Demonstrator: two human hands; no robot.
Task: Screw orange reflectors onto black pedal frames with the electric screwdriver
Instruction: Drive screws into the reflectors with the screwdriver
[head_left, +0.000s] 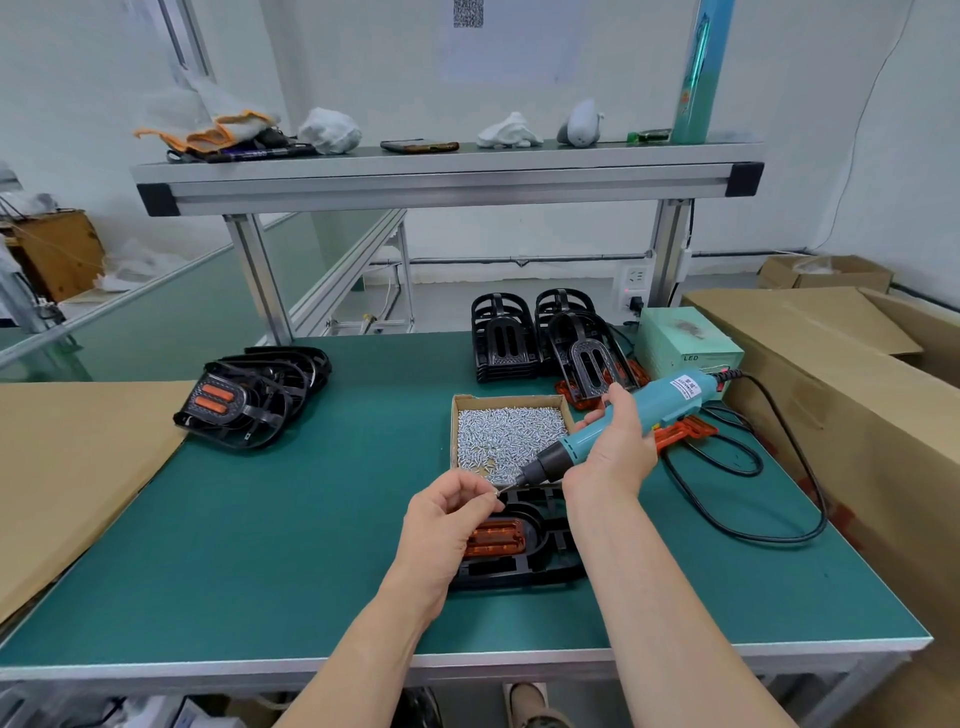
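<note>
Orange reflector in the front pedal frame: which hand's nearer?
Left: the left hand overlaps the orange reflector, pinching a screw; the right hand is farther back-right, gripping the electric screwdriver.

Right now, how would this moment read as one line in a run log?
left hand: pinches screw | right hand: grips electric screwdriver, bit at screw | pedal frame: holds orange reflector

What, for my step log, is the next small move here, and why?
Probably seat the screw pinched by the left hand onto the screwdriver bit, which the right hand holds pointed at it; the reflector already lies in the pedal frame below.
</note>
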